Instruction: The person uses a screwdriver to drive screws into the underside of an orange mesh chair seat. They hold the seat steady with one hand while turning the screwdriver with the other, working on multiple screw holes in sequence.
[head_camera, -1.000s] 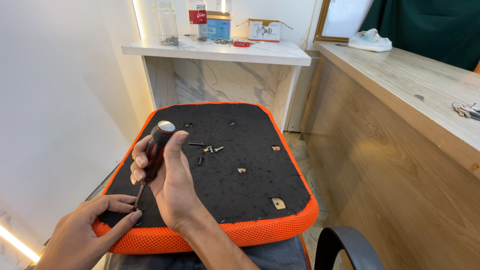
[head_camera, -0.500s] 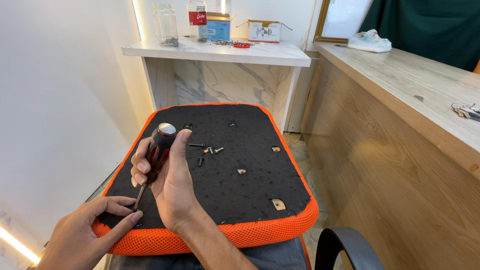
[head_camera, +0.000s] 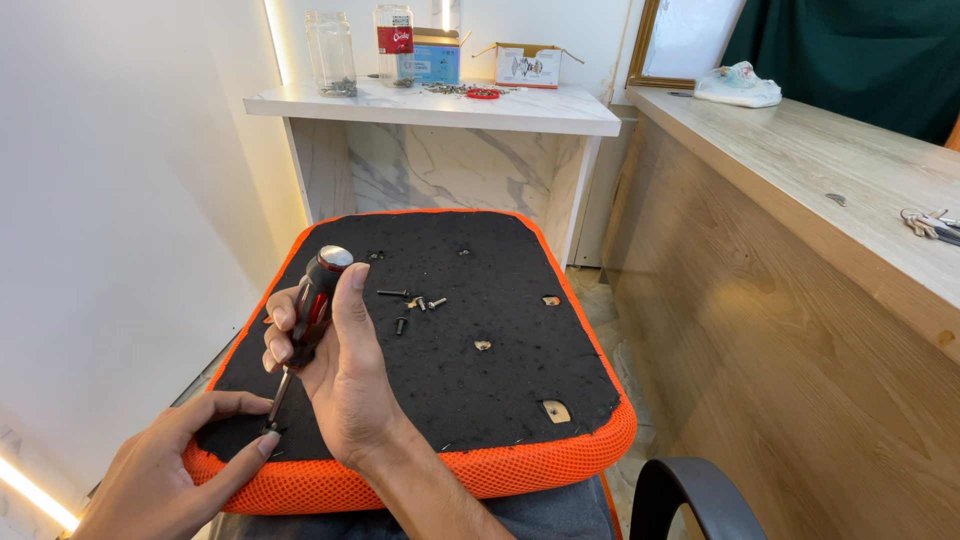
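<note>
An upturned chair seat (head_camera: 590, 455) with a black underside and orange mesh rim lies in front of me. My right hand (head_camera: 340, 370) grips a screwdriver (head_camera: 312, 305) with a dark red and black handle, held upright. Its tip stands near the seat's front left corner. My left hand (head_camera: 170, 470) rests on the orange rim there, thumb and forefinger pinched around the tip, where a small screw seems to sit. Several loose black screws (head_camera: 408, 300) lie on the middle of the black underside.
A white marble-look shelf (head_camera: 520, 105) behind the seat carries jars, small boxes and scattered hardware. A long wooden counter (head_camera: 800, 160) runs along the right, with keys (head_camera: 930, 225) on it. A black chair armrest (head_camera: 690, 495) curves at bottom right. A white wall is on the left.
</note>
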